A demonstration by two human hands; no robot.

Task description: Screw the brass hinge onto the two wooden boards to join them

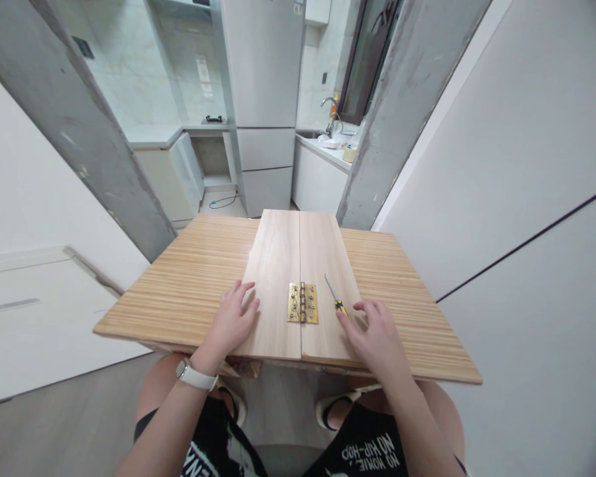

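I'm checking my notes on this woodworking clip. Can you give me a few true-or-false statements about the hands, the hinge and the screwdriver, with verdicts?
1. The brass hinge spans the seam between two pale wooden boards. True.
2. The left hand grips the yellow-handled screwdriver. False: it rests flat on the left board.
3. The right hand has its fingertips at the screwdriver's handle. True.
4. The screwdriver lies left of the hinge. False: it lies to its right.
5. The boards lie on a striped wooden table. True.

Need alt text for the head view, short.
Two hands rest on two boards joined by a brass hinge on a wooden table: left hand flat on the left board, right hand beside a small screwdriver. Kitchen behind.
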